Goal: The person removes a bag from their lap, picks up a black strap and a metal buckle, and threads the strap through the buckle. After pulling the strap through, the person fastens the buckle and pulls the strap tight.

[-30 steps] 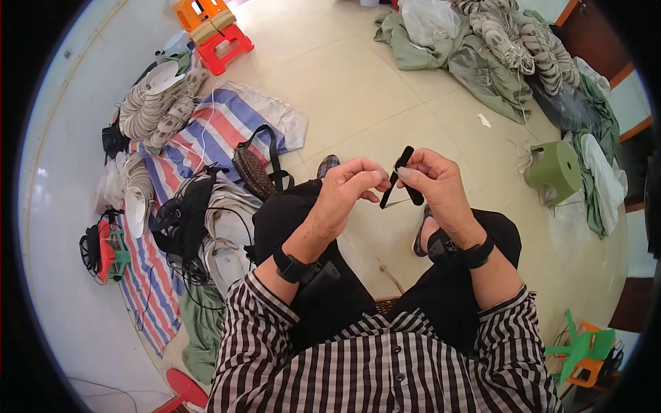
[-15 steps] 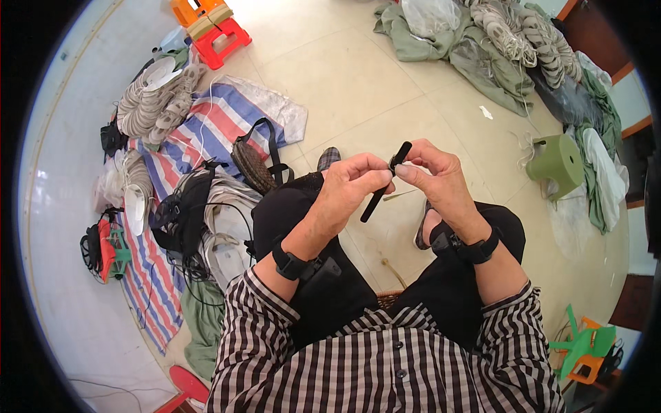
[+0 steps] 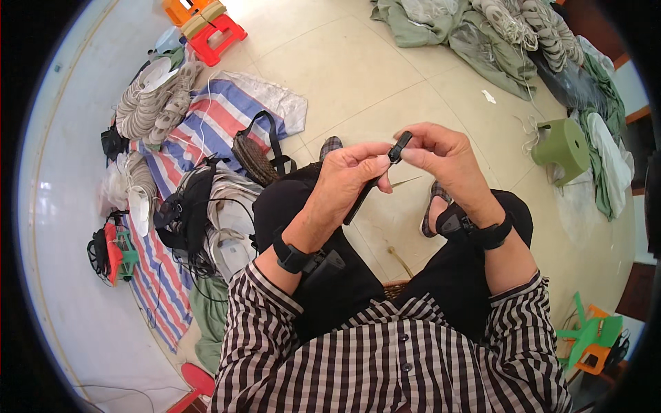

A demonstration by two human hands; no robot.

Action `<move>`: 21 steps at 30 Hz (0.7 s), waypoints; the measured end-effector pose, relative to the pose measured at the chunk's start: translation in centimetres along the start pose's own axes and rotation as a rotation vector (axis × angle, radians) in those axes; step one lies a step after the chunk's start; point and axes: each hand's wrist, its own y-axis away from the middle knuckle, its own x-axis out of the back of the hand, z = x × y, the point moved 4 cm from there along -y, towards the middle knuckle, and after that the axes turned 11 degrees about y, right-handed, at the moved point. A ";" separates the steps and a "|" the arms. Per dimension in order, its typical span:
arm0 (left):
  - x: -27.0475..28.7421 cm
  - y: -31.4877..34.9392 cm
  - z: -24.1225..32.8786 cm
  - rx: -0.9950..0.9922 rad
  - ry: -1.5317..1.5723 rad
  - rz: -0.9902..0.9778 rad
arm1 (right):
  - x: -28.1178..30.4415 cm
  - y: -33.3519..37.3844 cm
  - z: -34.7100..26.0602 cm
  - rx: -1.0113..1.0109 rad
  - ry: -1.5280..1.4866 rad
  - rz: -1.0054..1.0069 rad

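Note:
Above the gap between my knees, both hands grip a narrow black strap [image 3: 356, 205] with a small clip-like black piece [image 3: 397, 149] at its upper end. My left hand [image 3: 348, 172] pinches it between thumb and fingers just below that piece, and the rest slants down toward my left knee. On the other side, my right hand [image 3: 444, 162] closes its thumb and fingertips on the upper end. Fingers cover part of the strap, so its fastening cannot be made out. Each wrist wears a black band.
Left, a striped sheet [image 3: 231, 103] carries a brown bag [image 3: 255, 158], black bags and bundled pale shoe-sole-like pieces [image 3: 155, 103]. A green stool [image 3: 561, 151] stands right, near heaped green cloth [image 3: 482, 62]. A red stool [image 3: 217, 40] is far left, a wicker edge [image 3: 394, 289] between my thighs.
The strap has turned in my hands: its upper end now shows the clip-like piece, and its lower end has shifted left. My right hand has risen slightly and still grips it.

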 end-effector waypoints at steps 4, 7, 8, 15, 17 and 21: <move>0.3 0.1 0.1 -0.122 -0.064 0.053 | 0.2 -0.1 -0.5 -0.173 -0.210 0.018; 0.1 0.4 0.4 -0.143 -0.095 0.116 | -0.4 0.3 -0.6 -0.169 -0.244 0.027; 0.1 0.3 0.3 -0.143 -0.096 0.115 | -0.7 0.4 -0.6 -0.163 -0.268 0.028; -0.9 0.3 0.2 -0.127 -0.112 0.030 | -1.4 0.6 0.5 -0.193 -0.271 0.052; -1.2 0.4 0.4 -0.093 -0.170 0.033 | -1.2 0.6 0.2 -0.141 -0.213 0.081; -1.3 0.3 0.7 -0.099 -0.245 0.028 | -1.3 0.6 -0.4 -0.122 -0.212 0.089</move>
